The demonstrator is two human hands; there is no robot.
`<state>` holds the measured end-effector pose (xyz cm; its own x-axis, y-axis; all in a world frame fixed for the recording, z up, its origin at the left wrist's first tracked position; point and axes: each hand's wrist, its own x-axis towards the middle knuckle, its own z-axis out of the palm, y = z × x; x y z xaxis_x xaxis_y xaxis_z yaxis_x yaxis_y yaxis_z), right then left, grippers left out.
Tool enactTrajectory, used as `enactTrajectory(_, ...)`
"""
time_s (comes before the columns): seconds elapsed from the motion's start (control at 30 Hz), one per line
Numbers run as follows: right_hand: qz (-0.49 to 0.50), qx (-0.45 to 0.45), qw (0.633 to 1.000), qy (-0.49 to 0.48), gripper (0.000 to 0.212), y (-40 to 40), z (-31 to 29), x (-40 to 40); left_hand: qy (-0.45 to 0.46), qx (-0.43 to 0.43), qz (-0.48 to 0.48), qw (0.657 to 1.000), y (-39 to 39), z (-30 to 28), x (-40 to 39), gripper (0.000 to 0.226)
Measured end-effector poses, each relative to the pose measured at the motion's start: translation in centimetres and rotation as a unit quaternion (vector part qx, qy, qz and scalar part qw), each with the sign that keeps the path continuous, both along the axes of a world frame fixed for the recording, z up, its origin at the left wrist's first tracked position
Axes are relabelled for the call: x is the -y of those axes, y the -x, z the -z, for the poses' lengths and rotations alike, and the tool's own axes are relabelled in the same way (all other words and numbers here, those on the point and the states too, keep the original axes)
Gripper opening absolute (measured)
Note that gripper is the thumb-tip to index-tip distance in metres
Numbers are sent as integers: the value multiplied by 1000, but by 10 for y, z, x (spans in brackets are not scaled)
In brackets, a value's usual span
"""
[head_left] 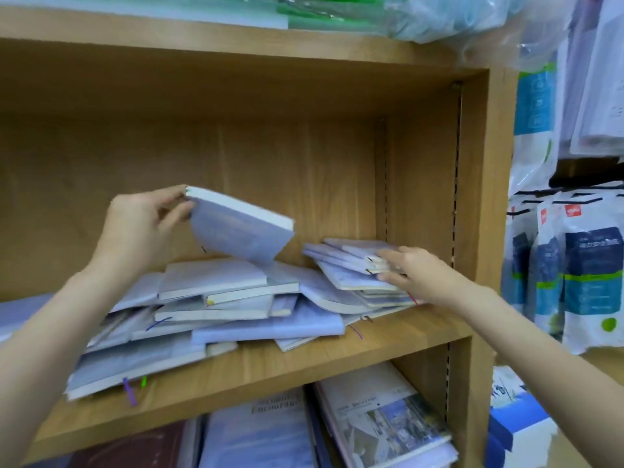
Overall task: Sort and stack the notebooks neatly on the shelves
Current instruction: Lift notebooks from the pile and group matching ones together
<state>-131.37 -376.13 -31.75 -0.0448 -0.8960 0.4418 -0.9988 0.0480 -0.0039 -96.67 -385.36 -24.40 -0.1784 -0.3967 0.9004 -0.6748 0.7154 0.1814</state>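
Observation:
A messy heap of pale lilac notebooks point(216, 309) lies across the wooden shelf board point(304, 363). My left hand point(145, 224) holds one lilac notebook point(239, 231) by its corner, tilted in the air above the heap. My right hand point(415, 275) rests on the edge of a small uneven stack of notebooks point(354, 265) at the right end of the shelf, thumb on top and fingers against the lower ones. Coloured ribbon markers stick out of several notebooks.
The shelf's right side wall point(479, 204) stands just beyond my right hand. Below, the lower shelf holds larger printed notebooks point(381, 420). Plastic-wrapped packs point(574, 271) hang at the far right. Green and clear folders point(304, 11) lie on the shelf above.

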Motion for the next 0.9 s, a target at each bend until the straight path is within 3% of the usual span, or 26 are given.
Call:
enactTrajectory(0.1, -78, 123, 988, -45, 71, -3, 0, -12, -114, 96, 28, 988, -11, 39, -6, 29)
enactTrajectory(0.17, -71, 98, 991, -53, 85, -14, 9, -12, -181, 156, 34, 971, -18, 51, -7, 26)
enactTrajectory(0.23, -50, 58, 997, 9, 80, -23, 18, -3, -225, 206, 21, 952, -18, 48, -10, 29)
enactTrajectory(0.3, -53, 96, 990, 83, 67, -30, 18, 3, -248, 254, -5, 935, -11, 42, -20, 38)
enactTrajectory(0.4, -48, 177, 973, 143, 53, -29, 6, 3, -184, 256, 30, 949, 13, 40, -30, 53)
enactTrajectory(0.5, -43, 200, 966, 158, 45, -18, -9, 0, -119, 221, 96, 963, 57, 44, -34, 34)
enactTrajectory(0.63, -32, 205, 963, 173, 39, -3, -14, 2, -136, 239, 150, 950, 129, 56, -29, 34)
enactTrajectory(0.8, -23, 171, 969, 178, 23, 12, -18, 5, -124, 335, 132, 925, 197, 73, -22, 42)
enactTrajectory(0.9, -16, 140, 979, 147, 25, 21, -17, 4, -111, 373, 105, 915, 218, 82, -14, 35)
